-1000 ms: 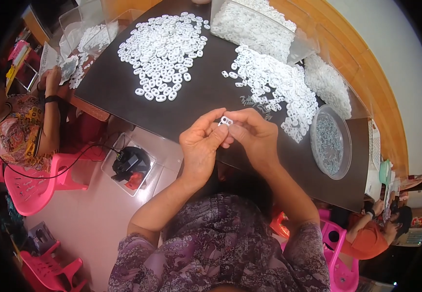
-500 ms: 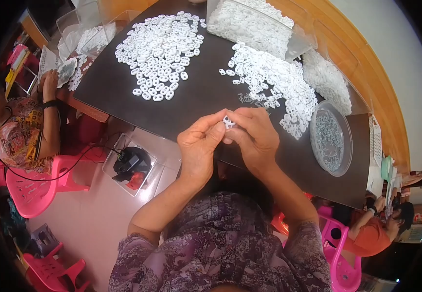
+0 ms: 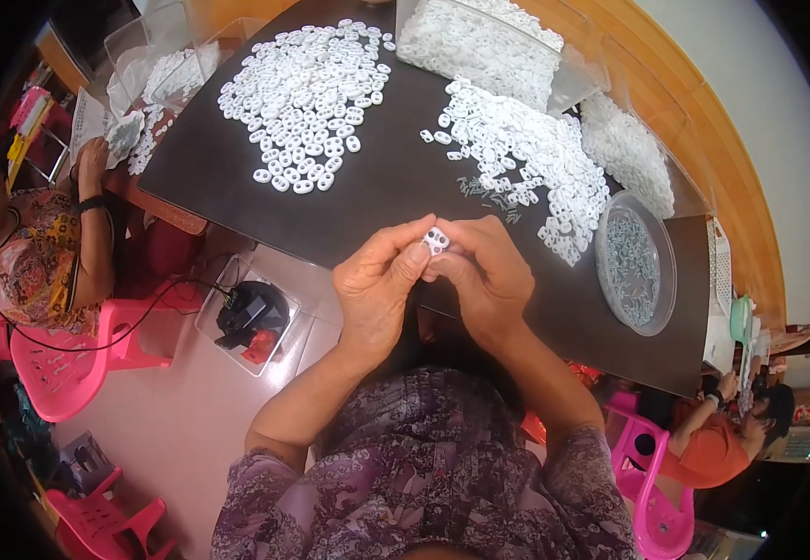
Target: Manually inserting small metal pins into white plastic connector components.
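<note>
A small white plastic piece with dark holes (image 3: 436,241) is pinched between the fingertips of both hands above the dark table's near edge. My left hand (image 3: 377,271) closes on it from the left, thumb against its face. From the other side my right hand (image 3: 487,271) grips it, its fingers partly hiding it. Beyond my right hand lie small metal screws (image 3: 487,193) in a loose scatter. A heap of white two-holed pieces (image 3: 526,149) spreads behind them. Farther left is another pile of white oval two-holed pieces (image 3: 307,93).
A round clear tub of screws (image 3: 633,271) stands at the right. Clear bins of white pieces (image 3: 479,47) line the back of the table (image 3: 367,201). One person (image 3: 45,247) works at the left, another (image 3: 718,448) at the right. Pink chairs (image 3: 64,359) stand on the floor.
Both hands have shifted slightly left with the white piece. The piece has turned, and more of its holed face shows between the fingertips.
</note>
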Demonstrator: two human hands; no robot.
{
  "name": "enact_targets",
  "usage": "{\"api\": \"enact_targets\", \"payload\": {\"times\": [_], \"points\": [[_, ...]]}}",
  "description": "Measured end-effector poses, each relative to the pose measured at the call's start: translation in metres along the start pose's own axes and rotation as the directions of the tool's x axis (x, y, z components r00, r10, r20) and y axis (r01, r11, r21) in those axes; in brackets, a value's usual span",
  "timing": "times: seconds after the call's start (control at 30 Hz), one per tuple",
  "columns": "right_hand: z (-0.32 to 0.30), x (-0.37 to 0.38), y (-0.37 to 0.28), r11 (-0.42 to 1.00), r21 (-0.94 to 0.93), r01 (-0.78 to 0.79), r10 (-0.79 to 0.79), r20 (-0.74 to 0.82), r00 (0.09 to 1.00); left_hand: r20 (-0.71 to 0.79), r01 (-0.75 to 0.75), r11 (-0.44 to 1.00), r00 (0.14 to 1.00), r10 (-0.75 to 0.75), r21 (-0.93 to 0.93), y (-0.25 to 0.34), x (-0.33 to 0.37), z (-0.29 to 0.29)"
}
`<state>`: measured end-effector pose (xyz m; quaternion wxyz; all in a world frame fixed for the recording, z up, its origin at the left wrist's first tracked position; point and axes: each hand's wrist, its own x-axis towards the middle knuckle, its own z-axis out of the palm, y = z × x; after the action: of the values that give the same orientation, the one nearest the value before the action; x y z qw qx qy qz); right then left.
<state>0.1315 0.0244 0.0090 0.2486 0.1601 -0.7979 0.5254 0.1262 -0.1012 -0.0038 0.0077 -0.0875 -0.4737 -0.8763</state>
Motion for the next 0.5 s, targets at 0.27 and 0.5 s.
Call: {"api": "enact_targets", "payload": {"times": [0.27,0.5], "points": [[0.009,-0.006,-0.002,0.982,-0.119,0.147,-0.156,-0.068,0.985,-0.033,-0.105,0.988,0.993,0.109,0.111,-0.010,-0.007,0.000],[0.016,-0.009,-0.001,0.982,-0.105,0.159,-0.171,-0.113,0.979,-0.080,-0.201,0.941,0.970,0.231,0.272,-0.015,-0.010,0.005]]}}
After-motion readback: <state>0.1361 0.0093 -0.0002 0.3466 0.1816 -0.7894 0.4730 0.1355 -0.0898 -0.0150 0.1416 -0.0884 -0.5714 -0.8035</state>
